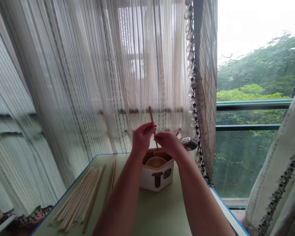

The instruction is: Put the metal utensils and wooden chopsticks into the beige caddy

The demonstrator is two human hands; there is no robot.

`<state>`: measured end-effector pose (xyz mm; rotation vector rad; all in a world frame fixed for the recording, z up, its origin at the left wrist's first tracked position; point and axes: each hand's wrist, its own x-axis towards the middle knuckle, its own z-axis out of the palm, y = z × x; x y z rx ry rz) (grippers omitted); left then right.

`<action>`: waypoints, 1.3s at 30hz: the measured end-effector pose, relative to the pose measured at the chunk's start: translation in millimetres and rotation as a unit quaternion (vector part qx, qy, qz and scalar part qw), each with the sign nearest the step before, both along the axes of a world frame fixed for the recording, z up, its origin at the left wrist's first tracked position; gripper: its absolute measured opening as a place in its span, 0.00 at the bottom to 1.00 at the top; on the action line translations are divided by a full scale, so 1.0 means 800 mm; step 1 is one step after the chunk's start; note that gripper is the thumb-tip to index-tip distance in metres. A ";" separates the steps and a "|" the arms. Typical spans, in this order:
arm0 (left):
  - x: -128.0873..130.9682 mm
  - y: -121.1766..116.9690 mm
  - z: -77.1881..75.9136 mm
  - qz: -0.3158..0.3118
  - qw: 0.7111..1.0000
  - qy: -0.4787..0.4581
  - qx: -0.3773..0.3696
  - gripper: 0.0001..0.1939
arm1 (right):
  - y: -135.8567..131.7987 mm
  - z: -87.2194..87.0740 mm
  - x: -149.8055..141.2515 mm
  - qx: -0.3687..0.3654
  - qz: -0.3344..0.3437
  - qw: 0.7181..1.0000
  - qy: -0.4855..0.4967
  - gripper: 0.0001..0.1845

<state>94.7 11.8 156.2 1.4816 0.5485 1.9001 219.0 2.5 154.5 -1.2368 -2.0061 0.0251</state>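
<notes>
My left hand [142,137] and my right hand [168,143] meet above a white box [157,177] with a brown rim and a dark letter on its front. Both hands are closed on one brown chopstick [151,117], which stands nearly upright, its top tilted left and its lower tip pointing down into the box. A round wooden bowl shape [156,161] shows inside the box. The box stands on a pale green table [152,209] with a blue edge.
Several pale wooden chopsticks [78,198] lie spread on the table's left part, with a darker pair [111,180] beside them. A perforated metal container [189,144] stands behind the box. Sheer curtains hang close behind the table; a window with a green rail is at right.
</notes>
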 end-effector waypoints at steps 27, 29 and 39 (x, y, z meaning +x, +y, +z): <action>-0.002 0.061 -0.049 0.050 0.993 0.063 -0.091 0.12 | 0.037 -0.034 -0.004 -0.088 -0.063 0.993 -0.053 0.12; -0.002 0.061 -0.049 0.053 0.994 0.063 -0.072 0.13 | 0.037 -0.035 -0.005 -0.098 -0.065 0.991 -0.068 0.11; 0.000 0.065 -0.053 0.068 0.991 0.099 -0.059 0.13 | 0.039 -0.035 -0.005 -0.107 -0.073 0.990 -0.056 0.11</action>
